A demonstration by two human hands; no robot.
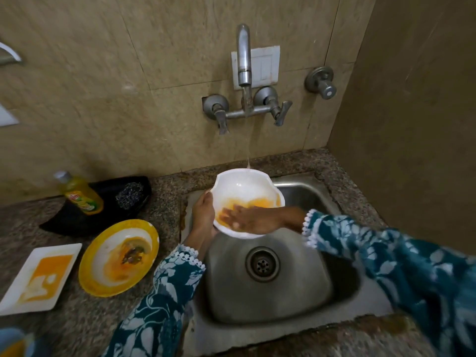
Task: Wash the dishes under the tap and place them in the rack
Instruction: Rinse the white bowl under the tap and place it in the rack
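Scanning from the left edge, I see a white rectangular dish smeared orange at lower left on the counter, and just beside it a yellow-rimmed plate with dark scraps, both unwashed. Above them a yellow soap bottle lies on a black tray next to a steel scrubber.

At centre, my left hand grasps the rim of the white bowl, holding it tilted over the sink. My right hand lies flat inside it, grip released, fingers spread on the orange residue. Water from the tap falls onto the bowl's far rim.

I judge this the rinsing of the first dish, early in the task. Next I would bring the stained part under the stream and rub until it is white. No rack is in view, so I cannot tell where the bowl goes; the two dirty dishes crowd the left counter.
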